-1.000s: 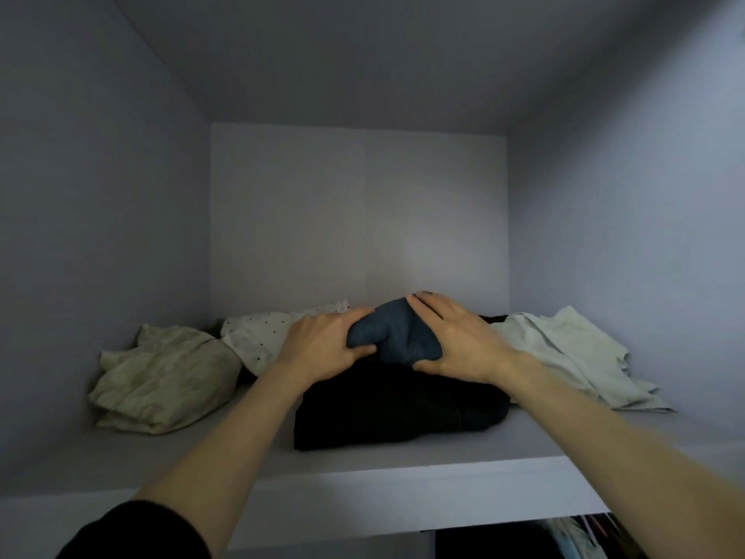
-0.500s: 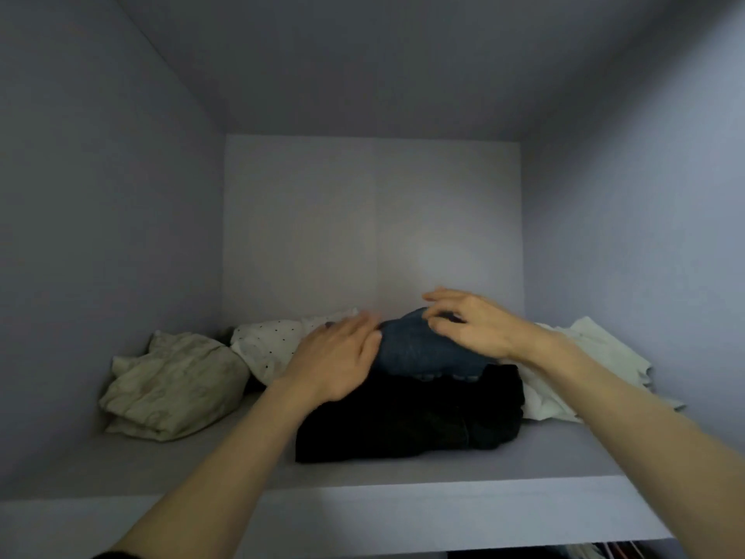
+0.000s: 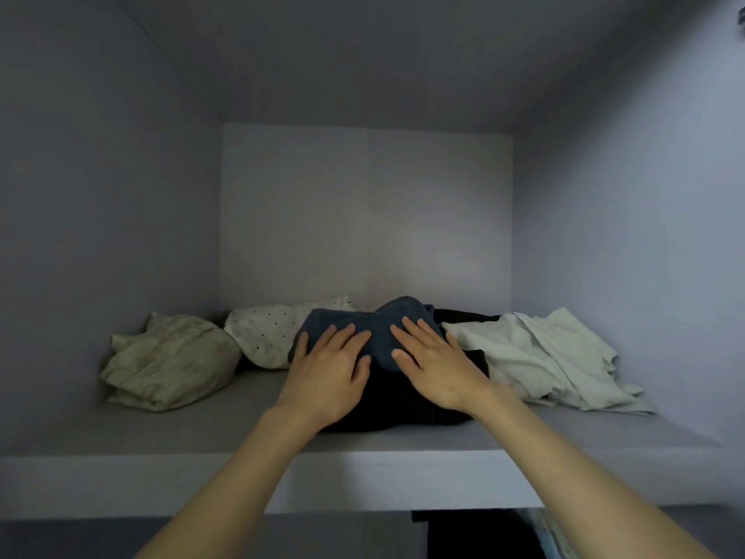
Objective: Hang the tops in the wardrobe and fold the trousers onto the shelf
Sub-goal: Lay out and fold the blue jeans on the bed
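Folded blue jeans [image 3: 377,326] lie on top of a folded black garment [image 3: 403,401] in the middle of the grey wardrobe shelf [image 3: 161,433]. My left hand [image 3: 326,371] lies flat on the left half of the jeans, fingers straight and spread. My right hand [image 3: 433,365] presses flat on the right half in the same way. Neither hand grips the cloth. Both forearms reach in over the shelf's front edge.
A crumpled beige cloth [image 3: 169,365] sits at the left, a white dotted garment [image 3: 270,332] behind it, and a crumpled pale green-white garment [image 3: 544,357] at the right. Dark hanging clothes [image 3: 475,534] show below the shelf. Wardrobe walls close in on three sides.
Both hands let go of the bunched jeans and flattened out on top of them. The jeans now lie spread wider over the black garment.
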`<act>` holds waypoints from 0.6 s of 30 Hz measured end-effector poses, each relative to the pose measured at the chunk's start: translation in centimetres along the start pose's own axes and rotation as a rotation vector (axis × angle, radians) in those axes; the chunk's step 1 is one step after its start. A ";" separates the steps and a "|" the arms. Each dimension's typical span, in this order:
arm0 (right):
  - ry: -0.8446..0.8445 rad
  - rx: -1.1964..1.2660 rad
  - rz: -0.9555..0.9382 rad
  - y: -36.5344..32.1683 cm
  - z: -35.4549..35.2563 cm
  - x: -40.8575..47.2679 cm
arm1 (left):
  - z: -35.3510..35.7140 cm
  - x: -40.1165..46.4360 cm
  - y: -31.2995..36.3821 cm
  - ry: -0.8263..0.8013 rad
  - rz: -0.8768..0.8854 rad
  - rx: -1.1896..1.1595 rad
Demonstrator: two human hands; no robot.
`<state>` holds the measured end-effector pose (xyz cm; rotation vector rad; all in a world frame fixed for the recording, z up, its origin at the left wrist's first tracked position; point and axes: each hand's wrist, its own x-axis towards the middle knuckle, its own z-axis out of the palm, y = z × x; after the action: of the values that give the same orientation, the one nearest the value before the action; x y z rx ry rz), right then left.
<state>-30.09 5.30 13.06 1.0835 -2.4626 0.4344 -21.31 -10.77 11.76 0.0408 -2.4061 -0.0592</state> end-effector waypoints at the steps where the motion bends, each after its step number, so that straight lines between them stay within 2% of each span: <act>1: 0.047 0.088 -0.001 -0.2 -0.3 -1.7 | -0.3 -1.3 0.5 0.037 0.033 -0.073; 4: 0.254 0.239 0.023 -0.7 -0.8 -7.7 | -1.2 -5.6 2.1 0.107 0.144 -0.371; 7: 0.359 0.271 0.082 -1.4 -1.0 -13.9 | -1.4 -9.3 4.0 0.160 0.219 -0.516; 11: 0.438 0.312 0.271 -3.4 0.2 -22.0 | 0.0 -15.1 7.5 0.064 0.307 -0.624; 14: 0.352 0.289 0.386 -4.9 1.5 -28.2 | 1.2 -19.5 10.1 -0.060 0.352 -0.669; 18: 0.228 0.378 0.576 -5.8 0.8 -37.5 | 1.4 -24.1 15.1 -0.220 0.433 -0.756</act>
<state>-2.96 24.51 -5.24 0.3837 -2.5036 1.1641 -4.56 5.43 -4.65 -0.8638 -2.3972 -0.7899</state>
